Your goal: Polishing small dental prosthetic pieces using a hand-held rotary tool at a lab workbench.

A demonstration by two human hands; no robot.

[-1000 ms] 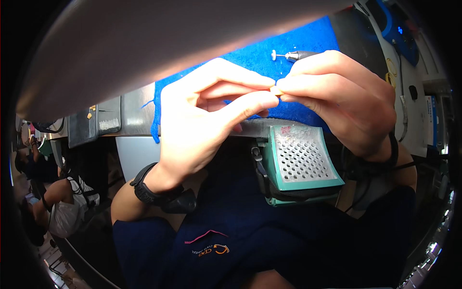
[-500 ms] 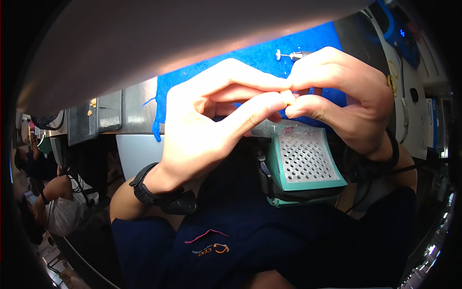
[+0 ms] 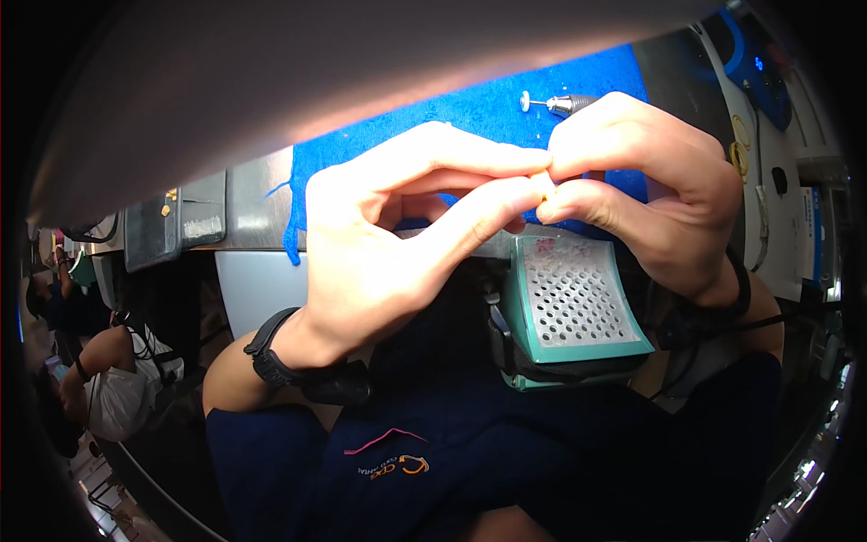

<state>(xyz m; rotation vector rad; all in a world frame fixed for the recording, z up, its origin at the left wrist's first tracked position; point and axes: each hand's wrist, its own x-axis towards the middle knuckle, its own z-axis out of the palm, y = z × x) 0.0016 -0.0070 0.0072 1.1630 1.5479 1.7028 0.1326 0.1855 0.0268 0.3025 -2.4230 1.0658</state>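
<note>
My left hand (image 3: 375, 239) and my right hand (image 3: 664, 167) meet above a blue cloth (image 3: 411, 110). Their thumbs and forefingers pinch a small pale yellowish piece (image 3: 544, 184) from both sides. Fingertips cover most of it, and glare washes out its shape, so its kind is unclear. Behind my right hand, a rotary handpiece (image 3: 567, 105) with a small white disc on its tip points left over the cloth. Whether the hidden fingers touch that handpiece I cannot tell.
Below my hands stands a green box with a perforated metal top (image 3: 578, 298). A dark tray (image 3: 163, 226) with small yellowish pieces lies left. At far right is a blue device (image 3: 757, 68) with a lit display. A large pale blurred shape (image 3: 316, 72) hides the upper left. Another person (image 3: 131, 397) sits left.
Both hands keep the small piece pinched between them. Their fingers have shifted only slightly around it, and the whole view has moved a little.
</note>
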